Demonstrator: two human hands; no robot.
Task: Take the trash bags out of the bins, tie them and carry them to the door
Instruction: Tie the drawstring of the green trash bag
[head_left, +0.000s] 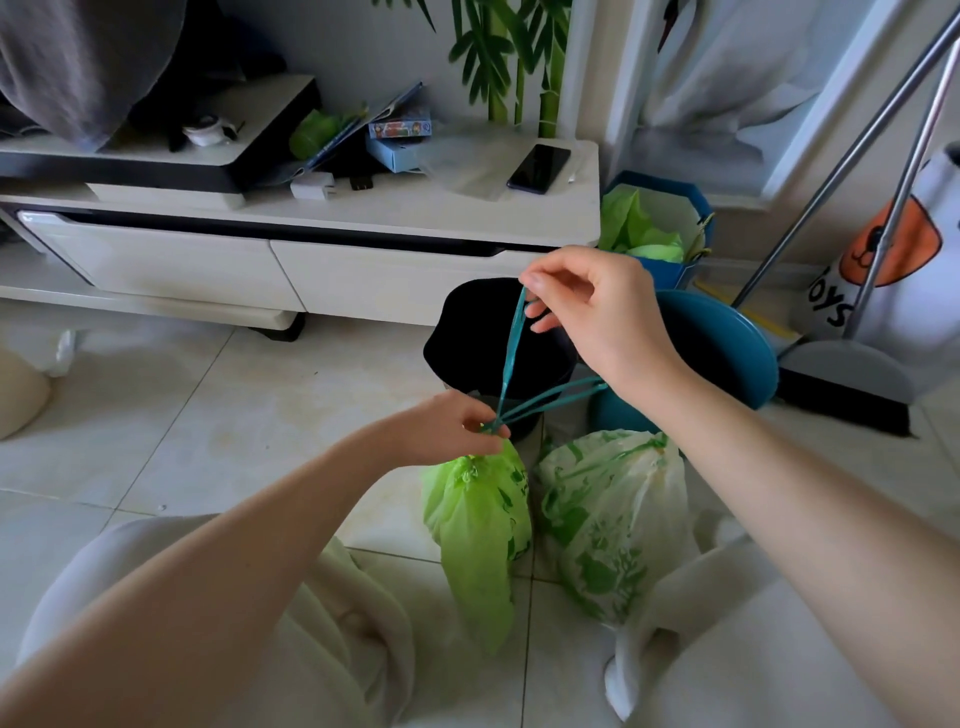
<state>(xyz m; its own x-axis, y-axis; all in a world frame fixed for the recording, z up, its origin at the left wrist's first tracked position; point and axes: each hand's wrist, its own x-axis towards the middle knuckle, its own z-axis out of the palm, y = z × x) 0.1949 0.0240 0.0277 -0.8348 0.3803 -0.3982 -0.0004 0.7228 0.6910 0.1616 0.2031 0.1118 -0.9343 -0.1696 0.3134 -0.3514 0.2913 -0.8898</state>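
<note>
The left hand (457, 428) pinches the green bag's (480, 525) neck; the right hand (587, 306) pinches its drawstring (511, 353), raised above. Soft, light plastic, best held there.

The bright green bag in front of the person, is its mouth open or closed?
Closed: the bright green bag is gathered tight under the left hand.

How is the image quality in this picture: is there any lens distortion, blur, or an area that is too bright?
Head view: wide-angle lens bends the TV cabinet edge and broom handles; daylight from the upper right washes out the curtain; the black bin interior is pure dark; hands, teal drawstring and green bag are sharp, without motion blur.
</note>
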